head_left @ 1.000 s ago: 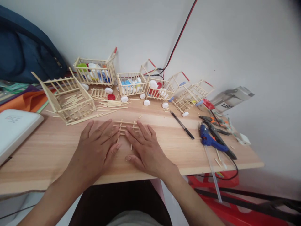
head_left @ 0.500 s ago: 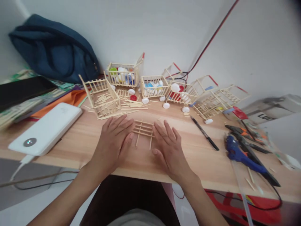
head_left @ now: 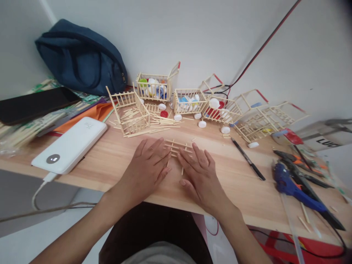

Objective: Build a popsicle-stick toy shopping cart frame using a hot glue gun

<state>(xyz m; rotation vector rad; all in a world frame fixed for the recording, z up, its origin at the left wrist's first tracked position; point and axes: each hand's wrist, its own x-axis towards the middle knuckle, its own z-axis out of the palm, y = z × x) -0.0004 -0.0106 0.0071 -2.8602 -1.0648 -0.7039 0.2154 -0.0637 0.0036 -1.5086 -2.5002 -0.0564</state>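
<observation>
A small lattice of thin wooden sticks (head_left: 173, 147) lies flat on the wooden table (head_left: 236, 194). My left hand (head_left: 150, 167) rests palm down over its left part, fingers stretched out. From the other side, my right hand (head_left: 198, 172) lies flat with its fingers across the right part. Both hands are open and press on the sticks rather than grip them. Parts of the lattice are hidden under the fingers. Just behind stands a half-built stick basket (head_left: 132, 117), with loose sticks (head_left: 162, 123) scattered beside it.
Several miniature stick carts (head_left: 189, 101) stand along the wall, some filled with bottle caps. At right lie a black pen (head_left: 249, 159), a blue glue gun (head_left: 291, 185) and pliers (head_left: 302, 168). A white power bank (head_left: 70, 145), a phone (head_left: 38, 104) and a blue bag (head_left: 85, 58) are at left.
My hands have drawn closer together over the lattice, and my right fingers now cover more of it. The whole scene has shifted rightward in view.
</observation>
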